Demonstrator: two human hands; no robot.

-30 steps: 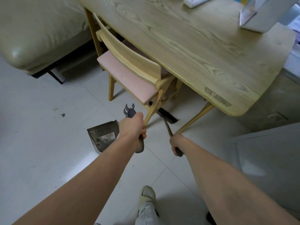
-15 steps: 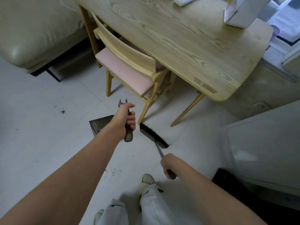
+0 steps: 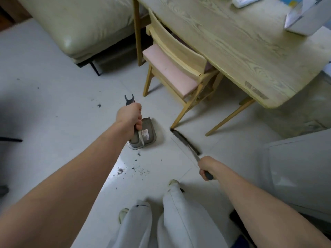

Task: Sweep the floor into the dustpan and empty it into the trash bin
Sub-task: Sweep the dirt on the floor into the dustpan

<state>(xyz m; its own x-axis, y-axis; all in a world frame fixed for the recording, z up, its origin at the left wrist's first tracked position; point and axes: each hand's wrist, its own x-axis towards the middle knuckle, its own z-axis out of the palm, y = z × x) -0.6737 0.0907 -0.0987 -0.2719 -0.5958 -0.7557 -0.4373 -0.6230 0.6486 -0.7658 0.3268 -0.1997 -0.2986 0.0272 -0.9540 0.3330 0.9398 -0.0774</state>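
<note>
The dustpan (image 3: 146, 136) is sitting low at the floor (image 3: 53, 113), just in front of the person and left of the chair's near leg. Its scoop is showing a pale label or scrap inside; whether any dirt is lying in it cannot be told. The left hand (image 3: 129, 116) is gripping the dustpan's dark handle with its fingers curled fully round it, and the forked end of the handle (image 3: 129, 100) is sticking up past the knuckles, pointing away from the person. The right hand (image 3: 206, 167) is wrapping its fingers tightly round the grip of the broom (image 3: 186, 143).

Compared with half a second ago, the dustpan is now lying to the right of the left hand rather than to its left, and the broom head is sitting further out, by the foot of the chair (image 3: 179, 68) leg. The right hand is reaching further forward than before.

The broom's long axis is running diagonally, from the right hand up and to the left, with the dark bristle head stretched along the floor and its far end just beside the chair leg. A scatter of dark debris (image 3: 132, 171) is lying on the floor between the dustpan and the person's feet, apart from both tools. More specks are lying further left. The tabletop (image 3: 232, 42) is carrying a remote and a box.
</note>
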